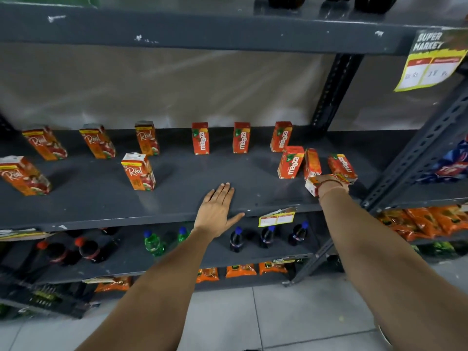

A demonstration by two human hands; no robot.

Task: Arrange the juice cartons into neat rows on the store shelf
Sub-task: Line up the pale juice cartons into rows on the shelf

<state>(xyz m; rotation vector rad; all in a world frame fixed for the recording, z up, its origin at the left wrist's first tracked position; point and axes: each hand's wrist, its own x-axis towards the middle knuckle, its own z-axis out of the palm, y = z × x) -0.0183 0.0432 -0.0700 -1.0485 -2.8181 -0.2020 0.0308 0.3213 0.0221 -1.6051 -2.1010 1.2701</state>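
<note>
The person is leaning in at the grey shelf (101, 198) with both arms out. The left hand (217, 211) is lying flat on the shelf's front edge, fingers together and straight, thumb splayed along the lip, gripping nothing. The right hand (331, 184) is reaching into the cluster at the right end; its fingers are mostly hidden behind a tipped carton (314, 185), and they seem to be closing on it, though I cannot tell how firmly.

Just beyond those fingers three Maaza cartons (290, 162) are crowding together, one turned sideways and one leaning. Further beyond, three more are standing spaced along the back row (241, 138). Well off to the left of the open palm, five Real cartons (138, 171) are standing scattered in two loose lines.

To do this well, I would say the carton in hand wants standing upright with its label facing out, then sliding in line with the back row, keeping the wrist clear of the leaning neighbour, which looks ready to topple.
</note>
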